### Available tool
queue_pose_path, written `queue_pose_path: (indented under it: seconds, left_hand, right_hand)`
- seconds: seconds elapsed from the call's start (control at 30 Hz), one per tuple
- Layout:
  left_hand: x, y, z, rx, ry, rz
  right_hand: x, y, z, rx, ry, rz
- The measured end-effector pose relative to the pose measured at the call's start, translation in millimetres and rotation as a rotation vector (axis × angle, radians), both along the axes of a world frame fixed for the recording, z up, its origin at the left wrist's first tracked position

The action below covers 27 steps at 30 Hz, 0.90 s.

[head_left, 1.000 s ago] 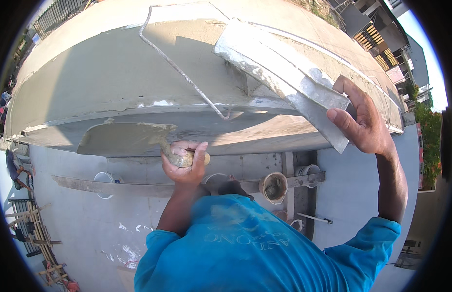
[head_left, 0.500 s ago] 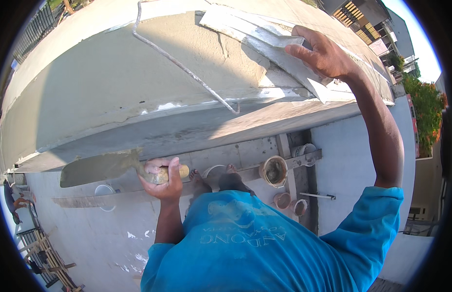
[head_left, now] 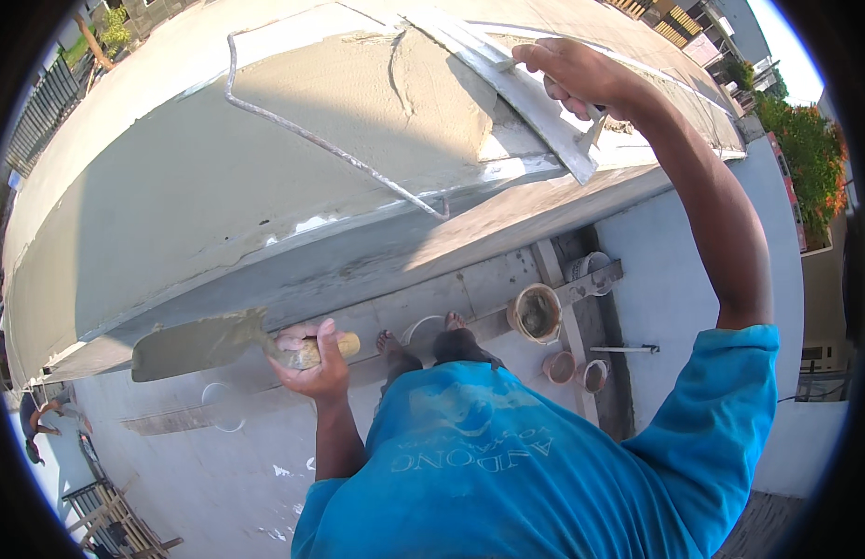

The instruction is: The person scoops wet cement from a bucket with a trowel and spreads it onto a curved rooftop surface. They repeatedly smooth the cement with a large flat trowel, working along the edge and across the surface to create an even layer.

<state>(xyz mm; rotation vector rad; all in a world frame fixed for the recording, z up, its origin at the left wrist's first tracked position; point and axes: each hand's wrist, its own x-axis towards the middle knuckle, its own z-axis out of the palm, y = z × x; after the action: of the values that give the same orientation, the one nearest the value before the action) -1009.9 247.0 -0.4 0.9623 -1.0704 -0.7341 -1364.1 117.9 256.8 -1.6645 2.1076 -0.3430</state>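
Note:
My left hand point(head_left: 311, 361) is closed round the wooden handle of a trowel point(head_left: 195, 345). Its long blade, coated in grey mortar, points left below the ledge's edge. Up on the ledge, my right hand point(head_left: 586, 79) grips a long pale plastering float point(head_left: 521, 104). The float slants across the ledge top at the right end of the smooth mortar point(head_left: 171, 168), its near end reaching the front edge. A thin bent metal rod point(head_left: 330, 149) crosses the mortar and hooks over the ledge's edge. Shadow covers much of the mortar.
Below me are a mortar bucket point(head_left: 535, 314), a pale bucket point(head_left: 591, 270) and two small reddish pots point(head_left: 559, 366). My feet stand by a wooden plank point(head_left: 496, 326). Another person point(head_left: 41, 416) is far off at the left. Leafy plants point(head_left: 805, 154) grow at the right.
The float in my right hand has tipped from showing its broad ridged face to lying more edge-on, and moved slightly left. The trowel has shifted a little right and down in view.

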Motion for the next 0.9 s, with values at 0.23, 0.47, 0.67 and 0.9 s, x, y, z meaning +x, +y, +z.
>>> queue_pose_path:
  seconds: [0.23,0.47,0.67,0.9]
  left_hand:
    - [12,3,-8,0.007,-0.023,0.008]
    - [17,1,-8,0.079,-0.037,0.038]
    - [13,3,-9,0.052,-0.001,-0.007]
    - [21,5,-12,0.030,0.006,0.019]
  right_hand:
    - [-44,26,16,-0.125,0.092,-0.077]
    - [48,58,17,-0.074,0.194,0.106]
    - [15,39,-21,-0.416,0.412,0.372]
    - [20,-10,1,-0.129,0.261,0.381]
